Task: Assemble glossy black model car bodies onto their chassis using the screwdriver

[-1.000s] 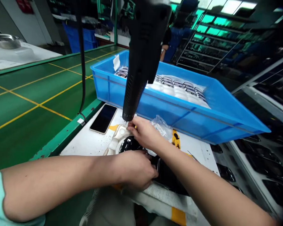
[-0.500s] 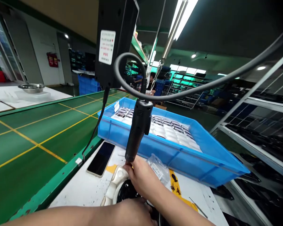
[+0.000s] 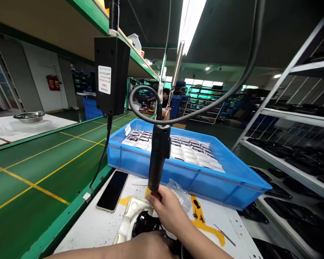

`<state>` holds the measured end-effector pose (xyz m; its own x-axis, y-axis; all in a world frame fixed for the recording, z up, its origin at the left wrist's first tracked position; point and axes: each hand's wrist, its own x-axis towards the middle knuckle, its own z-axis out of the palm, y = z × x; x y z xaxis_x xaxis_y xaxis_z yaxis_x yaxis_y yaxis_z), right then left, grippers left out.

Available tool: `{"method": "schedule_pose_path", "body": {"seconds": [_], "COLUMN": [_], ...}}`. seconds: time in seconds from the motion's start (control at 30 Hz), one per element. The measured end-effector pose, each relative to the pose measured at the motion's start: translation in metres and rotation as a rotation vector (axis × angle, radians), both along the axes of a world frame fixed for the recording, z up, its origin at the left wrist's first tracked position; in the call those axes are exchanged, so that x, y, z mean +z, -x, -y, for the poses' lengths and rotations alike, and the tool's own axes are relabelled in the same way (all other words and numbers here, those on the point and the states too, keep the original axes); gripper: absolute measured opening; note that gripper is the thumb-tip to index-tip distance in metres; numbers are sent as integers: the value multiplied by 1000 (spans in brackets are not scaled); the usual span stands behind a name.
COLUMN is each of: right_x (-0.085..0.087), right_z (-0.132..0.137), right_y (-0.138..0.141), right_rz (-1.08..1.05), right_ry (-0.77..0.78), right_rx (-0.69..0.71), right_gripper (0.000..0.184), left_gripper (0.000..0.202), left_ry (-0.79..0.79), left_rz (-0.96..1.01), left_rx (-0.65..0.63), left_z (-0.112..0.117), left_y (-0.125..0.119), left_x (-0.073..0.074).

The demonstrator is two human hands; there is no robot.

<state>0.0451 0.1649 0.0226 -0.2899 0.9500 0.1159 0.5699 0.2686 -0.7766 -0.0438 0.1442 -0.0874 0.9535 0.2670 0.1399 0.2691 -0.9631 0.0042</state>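
Across the white bench (image 3: 81, 230), both hands work low in the view, close together but apart. The right hand (image 3: 166, 212) reaches up to the tip of a black electric screwdriver (image 3: 158, 158), which hangs almost upright from a curving black cable (image 3: 205, 108). Whether its fingers hold that tip or only touch it is hard to tell. The left hand (image 3: 148, 248) is cut off by the bottom of the view, beside a glossy black part (image 3: 145, 225), and its grip cannot be made out.

That black part sits in a white molded tray (image 3: 129, 219) on the near side of the bench, just under the right hand. A clear plastic bag (image 3: 179, 194) lies just beyond the right hand, against a blue crate (image 3: 189, 190) that holds rows of glasses (image 3: 189, 149) in white sleeves. A phone (image 3: 112, 191) lies face up to the left, near the bench's green edge. Yellow tape (image 3: 202, 219) marks the bench, and a thin metal pick (image 3: 224, 234) lies on it to the right.

Dark parts fill the metal shelves (image 3: 286, 151) on the right. A co-worker (image 3: 166, 97) sits far off beyond a green conveyor (image 3: 43, 172).
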Motion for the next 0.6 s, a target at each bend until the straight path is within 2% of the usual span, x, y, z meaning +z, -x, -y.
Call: {"method": "schedule_pose_path", "body": {"seconds": [0.03,0.07,0.17,0.2,0.23,0.3,0.37,0.43,0.53,0.6], "right_x": [1,4,29,42,55,79,95,103,105,104], "right_z": [-1,-1,-4,-5,-7,-12,-17,-19,-12,0], "right_y": [2,4,19,24,28,31,25,10,-19,-37], "right_rz": [-24,-53,-167,-210,-253,-322,-386,-449,-533,-642], "right_ry": [1,-7,-87,-117,-140,-153,-145,-127,-152,-207], "right_rx": [-20,-50,-150,-163,-157,-116,-88,-96,-150,-103], "right_gripper": [9,22,91,96,88,55,40,36,34,30], "left_gripper": [15,15,13,11,10,10,16,29,22,21], "left_ry": [17,36,86,97,105,118,141,180,265,330], "left_rz": [-25,-53,-129,-151,-170,-198,-213,-204,-180,-148], "left_rx": [-16,-27,-50,-52,-51,-35,-14,10,58,66], "left_z": [-1,-1,-1,1,2,8,14,20,27,28], "left_y": [-2,-3,-4,-3,-1,4,9,14,18,21], "left_x": [2,4,16,22,28,44,59,71,80,79]}}
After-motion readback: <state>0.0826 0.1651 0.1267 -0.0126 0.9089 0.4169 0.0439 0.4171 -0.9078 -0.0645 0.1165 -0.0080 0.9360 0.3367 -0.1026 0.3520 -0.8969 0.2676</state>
